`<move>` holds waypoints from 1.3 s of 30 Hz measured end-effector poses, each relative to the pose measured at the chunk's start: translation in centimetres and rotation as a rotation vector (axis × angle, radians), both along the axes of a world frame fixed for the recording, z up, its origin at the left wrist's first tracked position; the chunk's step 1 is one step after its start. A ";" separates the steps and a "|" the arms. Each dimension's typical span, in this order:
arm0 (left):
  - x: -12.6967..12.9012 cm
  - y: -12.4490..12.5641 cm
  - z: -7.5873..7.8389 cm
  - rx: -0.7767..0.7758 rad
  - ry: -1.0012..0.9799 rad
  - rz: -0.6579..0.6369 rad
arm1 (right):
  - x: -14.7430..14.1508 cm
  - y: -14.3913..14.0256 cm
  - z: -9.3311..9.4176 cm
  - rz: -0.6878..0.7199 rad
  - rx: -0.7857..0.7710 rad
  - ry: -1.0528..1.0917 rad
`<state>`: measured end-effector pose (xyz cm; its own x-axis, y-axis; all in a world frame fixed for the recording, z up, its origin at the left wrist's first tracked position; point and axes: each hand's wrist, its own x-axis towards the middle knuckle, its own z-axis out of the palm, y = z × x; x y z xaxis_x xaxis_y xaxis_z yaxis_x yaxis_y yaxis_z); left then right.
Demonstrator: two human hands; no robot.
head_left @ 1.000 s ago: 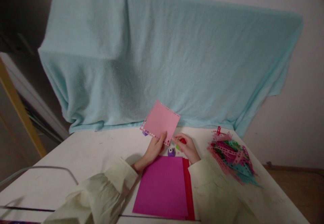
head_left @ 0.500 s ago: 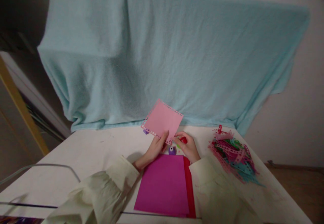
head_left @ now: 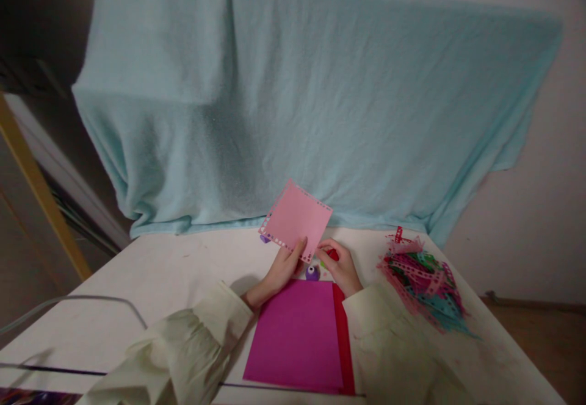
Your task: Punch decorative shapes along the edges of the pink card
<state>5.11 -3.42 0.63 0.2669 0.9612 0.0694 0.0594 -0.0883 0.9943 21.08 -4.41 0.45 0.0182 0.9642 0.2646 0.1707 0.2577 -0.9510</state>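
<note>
My left hand [head_left: 282, 269] holds a light pink paper square [head_left: 296, 219] upright by its lower edge; small holes run along the square's borders. My right hand [head_left: 339, 266] is closed around a small red punch [head_left: 332, 254], set at the square's lower right corner. A small purple punch [head_left: 312, 272] sits on the table between my hands. Below my hands lies a magenta sheet [head_left: 296, 334] on top of a red sheet [head_left: 345, 333].
A pile of punched paper strips [head_left: 421, 282] in pink, green, blue and red lies at the right of the white table [head_left: 160, 271]. A light blue blanket [head_left: 297, 100] hangs behind the table. A thin cable [head_left: 82, 300] arcs at the left front.
The pink square has shifted slightly to the right and tilted a little; my hands stay almost in the same place.
</note>
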 end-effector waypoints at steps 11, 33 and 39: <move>-0.5 -0.1 0.1 0.083 0.021 -0.130 | 0.4 0.2 0.1 -0.030 0.036 -0.020; -0.4 0.5 -0.8 0.174 0.150 0.033 | 0.5 0.3 0.1 -0.038 0.069 -0.092; -0.4 0.5 -0.8 0.138 0.129 0.053 | 0.6 0.4 0.0 -0.043 0.088 -0.103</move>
<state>4.70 -2.92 -0.17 0.2314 0.9580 0.1696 0.1935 -0.2162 0.9570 21.70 -4.02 0.41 0.0271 0.9362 0.3504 0.2788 0.3296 -0.9020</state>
